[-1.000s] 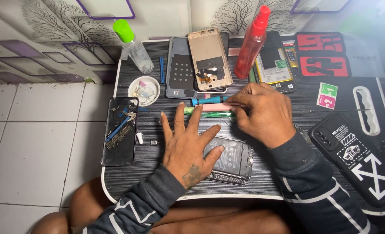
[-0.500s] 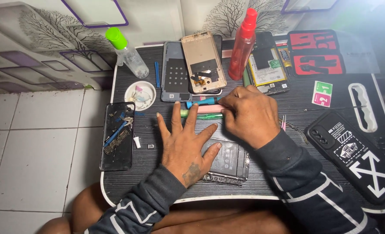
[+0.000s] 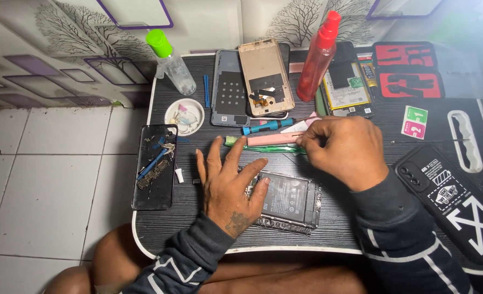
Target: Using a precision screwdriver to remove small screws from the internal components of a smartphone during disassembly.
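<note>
Opened phone body (image 3: 285, 201): lies flat at the near middle of the tabletop (image 3: 361, 228), long axis running left to right, battery face up.
Left hand (image 3: 231, 182): fingers spread apart, palm pressing the phone's left end; gripping nothing.
Right hand (image 3: 343, 149): just beyond the phone's right end, fingers pinched together on a pink tool (image 3: 271, 140) lying left to right; nearer the tools than the phone.

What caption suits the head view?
Left hand flat on an opened phone; right hand at tools on the table.
</note>
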